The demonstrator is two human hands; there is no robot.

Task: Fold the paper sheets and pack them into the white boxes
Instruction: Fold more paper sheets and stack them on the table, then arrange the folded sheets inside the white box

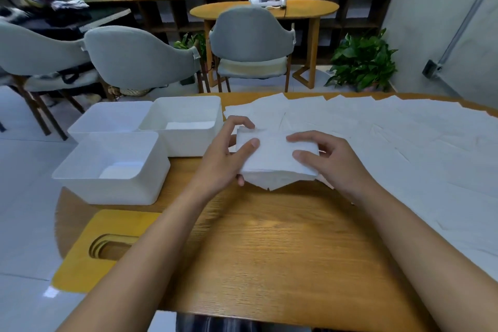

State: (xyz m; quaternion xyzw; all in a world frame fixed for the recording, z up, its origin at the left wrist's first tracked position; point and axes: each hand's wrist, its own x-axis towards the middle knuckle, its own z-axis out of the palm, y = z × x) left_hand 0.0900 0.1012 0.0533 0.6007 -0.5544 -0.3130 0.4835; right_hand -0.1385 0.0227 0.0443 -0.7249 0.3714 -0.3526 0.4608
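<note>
A folded white paper sheet (272,159) lies at the middle of the wooden table (269,245). My left hand (229,153) grips its left edge, thumb on top and fingers curled round the far corner. My right hand (323,159) presses straight fingers onto its right side. Three white boxes stand at the left: the near one (89,186) and the far right one (199,145) each hold folded paper. The far left box (107,118) shows no contents. Several flat paper sheets (404,137) cover the right of the table.
A yellow wooden stool (89,237) with a slot handle stands under the table's left edge. Grey chairs (250,35) and another wooden table (296,11) are behind. A potted plant (363,62) sits on the floor at back right.
</note>
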